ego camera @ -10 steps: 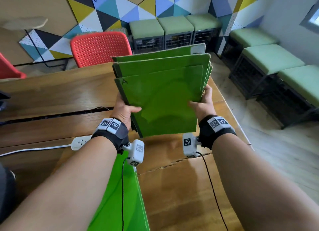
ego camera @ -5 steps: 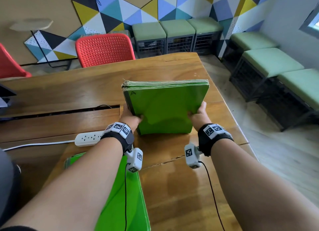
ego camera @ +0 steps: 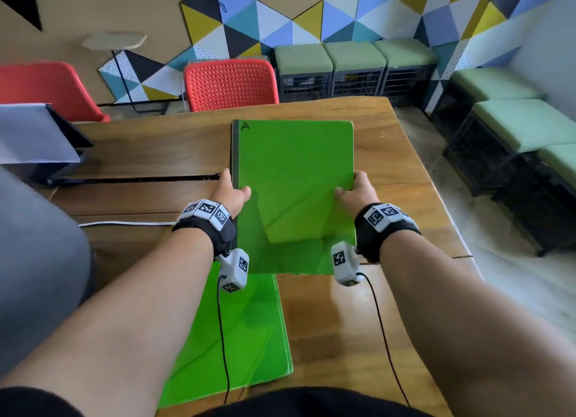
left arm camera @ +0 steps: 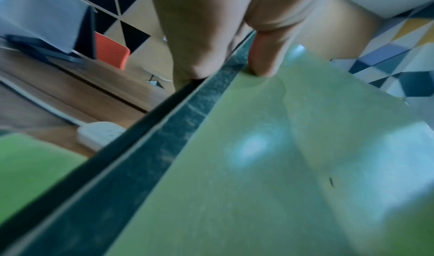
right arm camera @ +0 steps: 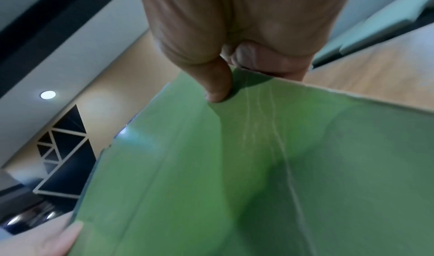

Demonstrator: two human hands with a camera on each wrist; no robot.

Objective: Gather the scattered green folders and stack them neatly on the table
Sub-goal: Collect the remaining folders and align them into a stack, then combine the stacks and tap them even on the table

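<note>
A stack of green folders (ego camera: pixel 296 173) with a dark spine on its left lies nearly flat over the wooden table (ego camera: pixel 162 154). My left hand (ego camera: pixel 230 192) grips its left edge, thumb on top (left arm camera: pixel 265 55). My right hand (ego camera: pixel 353 192) grips its right edge, thumb pressed on the cover (right arm camera: pixel 216 81) and fingers under. The stack's near end overlaps one more green folder (ego camera: pixel 237 332) lying flat by the table's front edge. Whether the stack rests on the table I cannot tell.
A white power strip (left arm camera: pixel 101 133) and its cable (ego camera: pixel 124 223) lie left of the stack. An open laptop (ego camera: pixel 40 139) stands far left. Red chairs (ego camera: pixel 230 83) are behind the table, green cushioned crates (ego camera: pixel 352 64) along the walls. The table's right edge (ego camera: pixel 436 192) is close.
The stack stood upright on its edge half a second ago; both hands have tipped it down away from me, so it now lies nearly flat with its cover facing up.
</note>
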